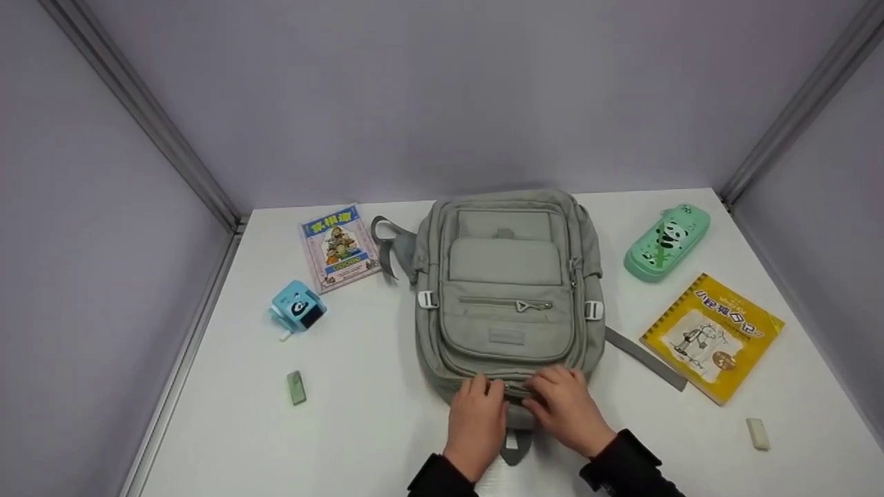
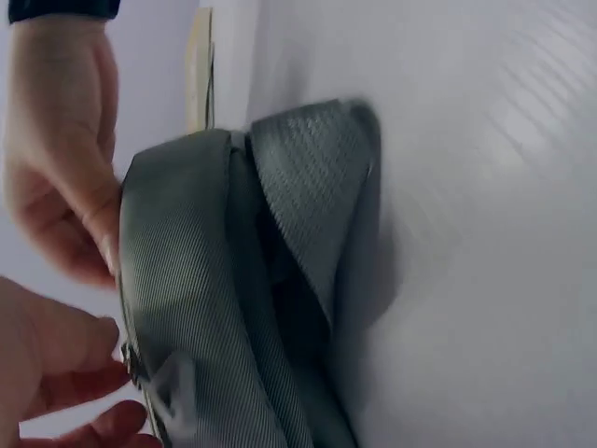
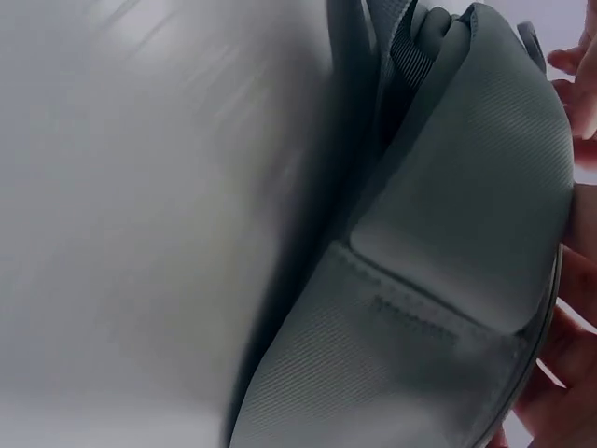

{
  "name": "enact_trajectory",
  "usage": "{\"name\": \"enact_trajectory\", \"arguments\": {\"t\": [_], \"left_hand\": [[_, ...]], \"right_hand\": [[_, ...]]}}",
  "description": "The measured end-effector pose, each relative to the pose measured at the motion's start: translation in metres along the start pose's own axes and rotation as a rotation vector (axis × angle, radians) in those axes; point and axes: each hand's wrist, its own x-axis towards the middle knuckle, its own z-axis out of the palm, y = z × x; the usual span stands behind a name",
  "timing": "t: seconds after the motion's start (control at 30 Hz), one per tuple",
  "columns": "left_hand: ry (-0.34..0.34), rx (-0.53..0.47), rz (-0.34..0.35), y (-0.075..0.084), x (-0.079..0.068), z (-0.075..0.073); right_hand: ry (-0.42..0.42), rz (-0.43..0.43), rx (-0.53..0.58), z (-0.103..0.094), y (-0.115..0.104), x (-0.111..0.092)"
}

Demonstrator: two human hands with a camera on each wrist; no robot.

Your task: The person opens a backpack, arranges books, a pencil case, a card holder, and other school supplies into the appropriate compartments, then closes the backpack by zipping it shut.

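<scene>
Backpack (image 1: pixel 510 273): only my head view shows its front pockets (image 1: pixel 505 261), all grey-green; fingers of left hand (image 1: pixel 476 424) and right hand (image 1: pixel 568 413) grip its zipped edge (image 1: pixel 512 377).

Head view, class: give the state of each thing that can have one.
Backpack, lying front up
Near zip, open or shut unclear
Pencil case, closed
Yellow book, closed
Pink book, closed
Blue sharpener, untouched
Green eraser, untouched
Pale eraser, untouched
Left hand, holding backpack
Right hand, holding backpack

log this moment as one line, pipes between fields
backpack: lying on table, front up | left hand: at its near-edge zip | right hand: beside left, same edge
</scene>
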Motion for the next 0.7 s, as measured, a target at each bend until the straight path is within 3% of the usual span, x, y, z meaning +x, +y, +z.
{"name": "enact_trajectory", "arguments": {"t": [0.17,0.37,0.57,0.7], "left_hand": [[-0.021,0.027,-0.063,0.007,0.003,0.009],[-0.001,0.008,-0.044,0.003,0.002,0.008],[0.041,-0.092,0.003,-0.017,-0.002,-0.003],[0.048,-0.155,-0.02,-0.038,-0.005,-0.013]], "right_hand": [[-0.006,0.007,-0.013,0.002,-0.005,0.001],[-0.03,0.025,-0.008,0.004,-0.003,-0.001],[-0.011,0.01,0.011,0.007,0.001,-0.004],[0.018,-0.01,0.027,0.007,0.001,-0.006]]}}
